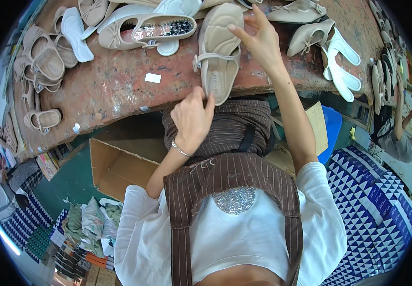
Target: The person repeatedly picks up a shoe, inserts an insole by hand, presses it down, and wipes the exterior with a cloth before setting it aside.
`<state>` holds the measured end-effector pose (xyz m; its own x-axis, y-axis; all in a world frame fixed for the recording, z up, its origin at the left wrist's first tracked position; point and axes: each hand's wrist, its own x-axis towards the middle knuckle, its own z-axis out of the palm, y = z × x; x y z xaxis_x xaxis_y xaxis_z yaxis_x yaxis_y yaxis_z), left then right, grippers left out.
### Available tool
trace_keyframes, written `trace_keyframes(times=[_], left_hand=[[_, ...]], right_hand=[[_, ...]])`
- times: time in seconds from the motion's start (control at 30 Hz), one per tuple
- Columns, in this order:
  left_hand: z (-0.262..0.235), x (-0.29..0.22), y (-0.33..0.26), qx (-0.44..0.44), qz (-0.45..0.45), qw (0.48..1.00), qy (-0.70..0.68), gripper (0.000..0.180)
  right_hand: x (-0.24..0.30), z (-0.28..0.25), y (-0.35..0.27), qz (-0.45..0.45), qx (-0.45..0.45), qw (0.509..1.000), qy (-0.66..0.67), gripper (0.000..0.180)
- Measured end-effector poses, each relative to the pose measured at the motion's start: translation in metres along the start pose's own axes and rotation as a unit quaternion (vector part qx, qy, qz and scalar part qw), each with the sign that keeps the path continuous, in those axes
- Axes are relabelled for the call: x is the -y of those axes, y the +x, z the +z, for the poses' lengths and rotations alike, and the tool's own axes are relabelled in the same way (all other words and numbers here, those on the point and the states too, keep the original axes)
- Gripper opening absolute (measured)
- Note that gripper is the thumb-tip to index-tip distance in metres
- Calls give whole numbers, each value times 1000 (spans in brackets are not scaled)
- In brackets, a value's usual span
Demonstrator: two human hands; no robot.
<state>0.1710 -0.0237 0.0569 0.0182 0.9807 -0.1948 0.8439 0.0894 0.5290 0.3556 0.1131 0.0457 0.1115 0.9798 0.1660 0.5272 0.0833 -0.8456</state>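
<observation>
— Two hands on one beige strapped shoe [218,52], then?

— Yes. It lies sole-side down on the rust-stained workbench [115,86], heel end hanging just over the near edge. The left hand [192,119] has its fingers closed in a pinch at that heel rim. The right hand [259,40] rests on the toe end with its fingers spread, pressing, not clamped round anything.

— How far along does it look?

— The insole appears seated and the ankle strap with its buckle is on, so I judge most of this shoe's assembly done; what is left seems to be pressing or checking the heel edge. I cannot tell from here whether the edge is fully stuck down.

— And around it?

— Just beside it to the left, a beige bow pump [134,29] lies with something glittery showing inside. White insoles [75,28] lie further left, and a heap of tan strapped shoes [41,59] sits at the bench's left end. To the right are another bow pump [310,35] and more white insoles [341,66]. A small white tag [153,78] lies on the bare bench.

— Below the bench?

— An open cardboard box [115,162] at the person's left knee, a blue bin [332,128] to the right. Another person [399,138] sits at the far right edge.
</observation>
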Motion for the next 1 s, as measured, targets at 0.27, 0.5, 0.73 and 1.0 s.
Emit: trace_keyframes(times=[0.27,0.5,0.73,1.0], left_hand=[[40,-6,5,-8,221,973,74,62],[53,-3,11,-10,229,965,130,54],[55,1,11,-33,209,974,82,49],[61,3,6,-57,221,973,20,51]], right_hand=[[41,-11,-101,-168,166,954,-184,30],[12,39,-34,-95,190,933,-289,43],[15,54,-66,-189,37,929,-315,38],[26,52,-91,-143,129,922,-336,69]])
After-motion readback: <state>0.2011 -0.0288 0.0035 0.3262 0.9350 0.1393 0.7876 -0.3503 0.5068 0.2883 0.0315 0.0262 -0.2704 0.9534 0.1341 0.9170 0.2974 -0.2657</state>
